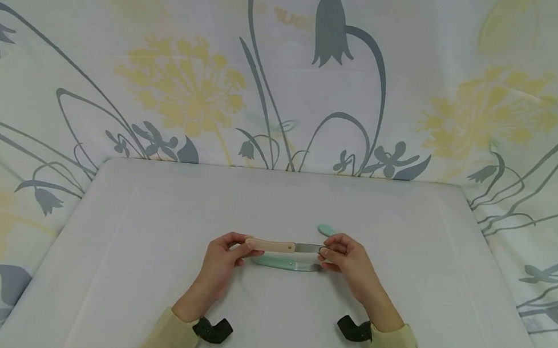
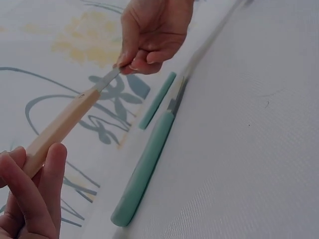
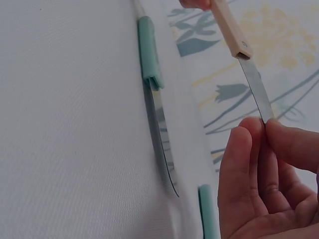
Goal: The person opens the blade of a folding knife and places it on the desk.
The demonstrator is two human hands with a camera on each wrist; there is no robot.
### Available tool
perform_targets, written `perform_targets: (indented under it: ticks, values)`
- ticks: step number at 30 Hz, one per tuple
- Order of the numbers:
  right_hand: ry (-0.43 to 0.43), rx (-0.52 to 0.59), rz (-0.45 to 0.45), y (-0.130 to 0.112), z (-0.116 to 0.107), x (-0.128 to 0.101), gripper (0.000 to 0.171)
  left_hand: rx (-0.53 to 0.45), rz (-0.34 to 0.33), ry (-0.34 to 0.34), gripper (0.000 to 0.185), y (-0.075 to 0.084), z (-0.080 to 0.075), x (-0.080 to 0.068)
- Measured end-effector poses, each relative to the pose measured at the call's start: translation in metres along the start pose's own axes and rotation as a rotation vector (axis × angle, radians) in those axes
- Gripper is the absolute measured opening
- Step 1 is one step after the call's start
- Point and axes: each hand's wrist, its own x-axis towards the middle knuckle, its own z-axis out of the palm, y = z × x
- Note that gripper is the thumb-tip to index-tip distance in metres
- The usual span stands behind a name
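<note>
A knife with a beige handle [image 1: 271,246] is held level above the table between both hands. My left hand [image 1: 221,262] grips the end of the handle. At the other end, my right hand [image 1: 353,266] pinches the tip of the metal blade [image 3: 256,89] between thumb and fingers. Below it, a knife with a mint-green handle [image 2: 147,172] lies on the white cloth, its blade [image 3: 163,134] bare and pointing to the right. Behind my right hand lies another mint-green piece [image 1: 325,229]; its rest is hidden in the head view.
White cloth [image 1: 167,201] covers the table. A floral fabric [image 1: 279,82] hangs behind the far edge and along both sides. Black devices [image 1: 212,330] sit at both wrists, by the yellowish sleeves.
</note>
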Motion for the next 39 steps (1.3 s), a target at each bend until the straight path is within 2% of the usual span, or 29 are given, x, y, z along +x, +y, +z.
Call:
perform_targets:
  ticks: [5,13,20,27,34,39]
  values:
    - [0.008,-0.030,-0.008,-0.001,0.001,-0.002,0.023,0.022,-0.008,-0.027,0.013,0.000,-0.001,0.002]
    - [0.059,-0.099,0.002,0.000,0.001,-0.001,0.022,0.196,0.004,-0.061,0.021,0.007,-0.007,0.011]
    - [0.121,-0.268,-0.012,0.005,-0.001,0.004,0.017,0.310,0.034,-0.055,0.020,0.004,-0.011,0.018]
    - [0.185,-0.474,-0.023,0.011,-0.002,0.009,0.009,0.500,0.064,-0.006,0.017,0.001,-0.011,0.023]
    - [0.195,-0.620,-0.034,0.014,-0.001,0.009,0.006,0.660,0.137,0.015,0.013,-0.002,-0.009,0.027]
    - [0.198,-0.682,-0.056,0.013,0.000,0.009,0.004,0.724,0.148,0.026,0.011,-0.003,-0.008,0.027]
